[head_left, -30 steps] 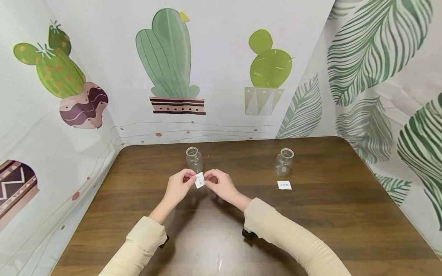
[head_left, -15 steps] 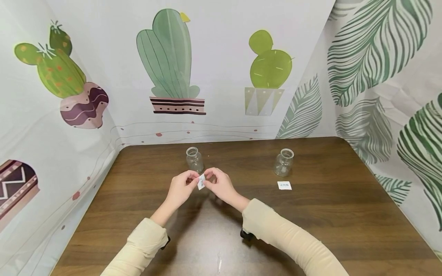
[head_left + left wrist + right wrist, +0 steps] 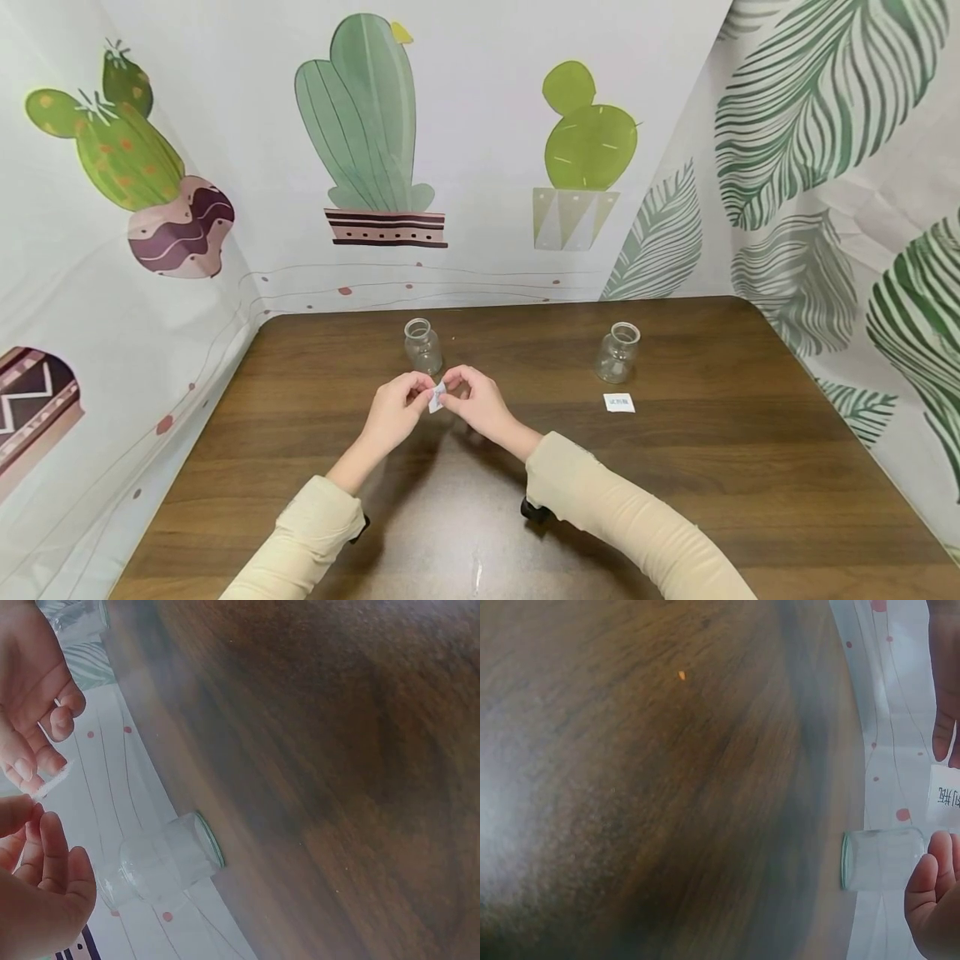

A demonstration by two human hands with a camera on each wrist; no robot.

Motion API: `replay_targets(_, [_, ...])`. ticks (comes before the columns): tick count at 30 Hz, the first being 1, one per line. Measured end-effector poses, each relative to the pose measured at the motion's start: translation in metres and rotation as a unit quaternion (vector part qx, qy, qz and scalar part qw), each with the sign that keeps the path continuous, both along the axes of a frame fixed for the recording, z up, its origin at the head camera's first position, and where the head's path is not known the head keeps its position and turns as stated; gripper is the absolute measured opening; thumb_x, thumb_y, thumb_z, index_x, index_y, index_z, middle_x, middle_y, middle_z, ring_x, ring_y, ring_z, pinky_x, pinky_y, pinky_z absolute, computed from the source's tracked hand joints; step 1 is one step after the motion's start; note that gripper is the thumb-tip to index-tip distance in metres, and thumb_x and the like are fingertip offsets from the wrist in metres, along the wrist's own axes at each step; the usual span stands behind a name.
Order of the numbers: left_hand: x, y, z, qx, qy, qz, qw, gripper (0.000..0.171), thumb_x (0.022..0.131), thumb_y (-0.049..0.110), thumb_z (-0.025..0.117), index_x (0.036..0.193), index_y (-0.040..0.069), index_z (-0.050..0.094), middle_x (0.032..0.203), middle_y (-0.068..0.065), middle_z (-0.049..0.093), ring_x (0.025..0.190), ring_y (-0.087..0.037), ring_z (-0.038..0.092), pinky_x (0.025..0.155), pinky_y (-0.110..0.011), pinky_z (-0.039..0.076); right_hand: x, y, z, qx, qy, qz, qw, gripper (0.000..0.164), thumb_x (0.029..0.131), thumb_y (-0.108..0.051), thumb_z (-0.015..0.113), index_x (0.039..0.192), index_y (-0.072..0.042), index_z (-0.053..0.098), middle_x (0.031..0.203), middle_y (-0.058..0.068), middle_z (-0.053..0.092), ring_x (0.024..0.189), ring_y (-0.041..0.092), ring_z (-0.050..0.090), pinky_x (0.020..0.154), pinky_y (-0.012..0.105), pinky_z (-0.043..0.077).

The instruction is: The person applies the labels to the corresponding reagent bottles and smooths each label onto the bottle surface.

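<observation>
A small white label [image 3: 437, 398] with printed characters is held up between the hands, in front of the left glass jar [image 3: 423, 347]. My left hand [image 3: 393, 412] pinches its left edge with thumb and fingertips. From the other side, my right hand [image 3: 482, 407] pinches the right edge with thumb and finger. In the right wrist view the label [image 3: 945, 796] shows part of its print; the left wrist view catches the label [image 3: 54, 781] nearly edge-on. The jar is clear, lidless and upright, just behind the fingers.
A second clear, open glass jar [image 3: 618, 353] stands at the table's right rear. Another white printed label [image 3: 619, 403] lies flat in front of it. The brown wooden table [image 3: 720, 467] meets a hanging cloth [image 3: 480, 167] printed with cacti and leaves.
The label has turned and shifted slightly right, showing less of its face. My right thumb and finger have closed onto its edge. Both jars and the other label stay in place.
</observation>
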State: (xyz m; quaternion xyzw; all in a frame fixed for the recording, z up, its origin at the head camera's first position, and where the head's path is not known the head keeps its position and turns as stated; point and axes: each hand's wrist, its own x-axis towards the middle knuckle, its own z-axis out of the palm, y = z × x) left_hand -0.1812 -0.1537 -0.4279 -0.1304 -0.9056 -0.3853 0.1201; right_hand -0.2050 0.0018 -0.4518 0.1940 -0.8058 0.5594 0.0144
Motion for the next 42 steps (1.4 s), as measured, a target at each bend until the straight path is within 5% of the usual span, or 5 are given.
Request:
replay_targets(22, [0.000, 0.002, -0.007, 0.028, -0.031, 0.023, 0.9988, 0.004, 0.079, 0.008, 0.062, 0.081, 0.005, 0.061, 0.072, -0.002, 0.065, 0.066, -0.009, 0.058, 0.062, -0.021, 0.047, 0.000, -0.002, -0.004, 0.023, 0.023, -0.043, 0.999, 0.015, 0.072, -0.006, 0.067, 0.071, -0.008, 0.053, 0.068, 0.004, 0.057, 0.049, 0.004, 0.042, 0.046, 0.017, 0.036])
replay_targets(42, [-0.001, -0.008, -0.007, 0.019, -0.067, -0.016, 0.9974, 0.012, 0.076, 0.004, 0.060, 0.088, 0.004, 0.063, 0.077, -0.004, 0.068, 0.071, -0.013, 0.063, 0.064, -0.023, 0.047, 0.004, 0.004, -0.006, 0.073, 0.074, -0.028, 0.994, 0.014, 0.072, -0.008, 0.066, 0.068, -0.012, 0.054, 0.069, -0.002, 0.054, 0.050, 0.001, 0.042, 0.049, 0.016, 0.036])
